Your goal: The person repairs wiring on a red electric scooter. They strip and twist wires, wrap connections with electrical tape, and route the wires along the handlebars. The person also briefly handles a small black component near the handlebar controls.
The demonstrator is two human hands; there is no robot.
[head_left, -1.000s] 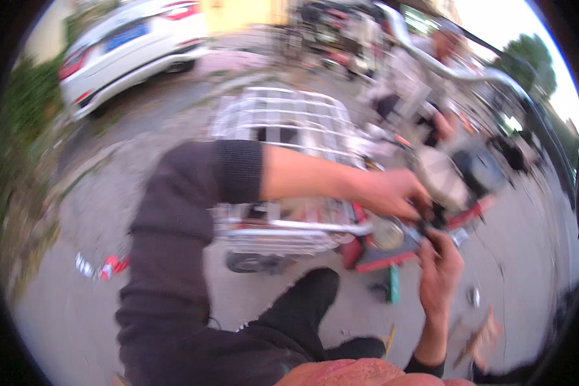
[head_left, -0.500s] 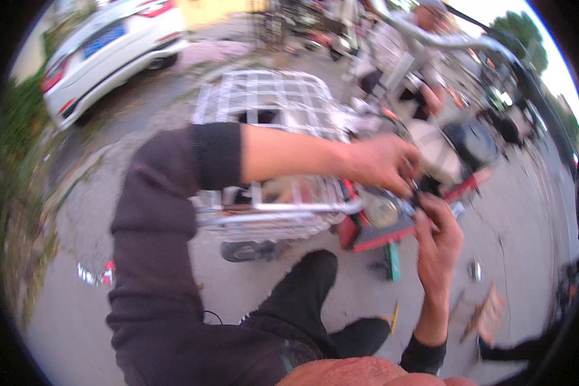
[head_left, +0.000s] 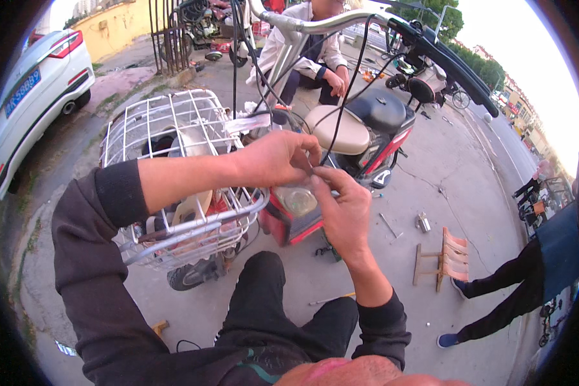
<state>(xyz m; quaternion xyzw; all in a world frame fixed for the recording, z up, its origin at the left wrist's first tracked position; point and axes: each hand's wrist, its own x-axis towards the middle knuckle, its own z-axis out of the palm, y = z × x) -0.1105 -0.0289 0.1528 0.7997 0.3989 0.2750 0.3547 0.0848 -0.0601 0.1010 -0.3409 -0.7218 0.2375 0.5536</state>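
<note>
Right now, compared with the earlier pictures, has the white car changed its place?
No. The white car still stands directly beside the pinkish ground patch, shifted neither way; only the camera's view has turned.

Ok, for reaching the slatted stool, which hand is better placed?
Likely the right hand: nearer the slatted stool. The left hand is farther, its forearm crossing over the white basket.
</note>
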